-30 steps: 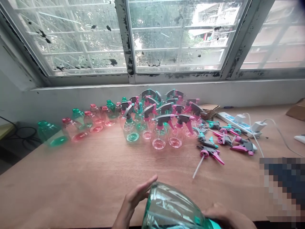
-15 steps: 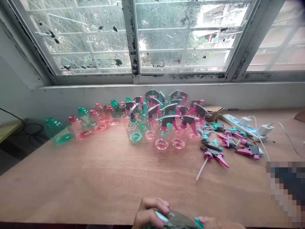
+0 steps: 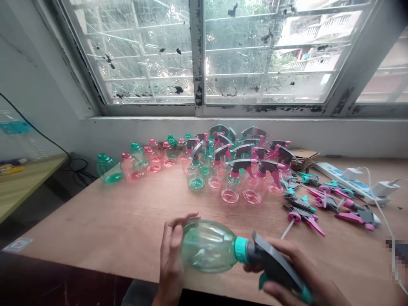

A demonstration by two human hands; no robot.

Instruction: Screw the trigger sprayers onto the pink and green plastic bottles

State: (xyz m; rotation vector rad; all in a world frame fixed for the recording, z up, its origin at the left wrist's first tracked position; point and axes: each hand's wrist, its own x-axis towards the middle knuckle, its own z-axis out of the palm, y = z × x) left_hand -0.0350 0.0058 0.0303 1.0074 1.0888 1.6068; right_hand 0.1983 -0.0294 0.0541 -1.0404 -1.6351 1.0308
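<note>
I hold a clear green spray bottle sideways above the near edge of the wooden table. My left hand is wrapped round the bottle's base. My right hand grips the grey and teal trigger head fitted on the bottle's teal collar. Further back stands a cluster of pink and green spray bottles with trigger heads. To its left runs a row of open bottles without heads.
Loose pink and teal trigger heads lie on the right of the table. Behind them are a white power strip with plugs and cables and a small cardboard box. A window runs along the wall; a second desk stands at left.
The view has swung left and down. The green bottle, at the bottom edge before, has come up into full view, turned sideways with its trigger head on and both hands closed round it.
</note>
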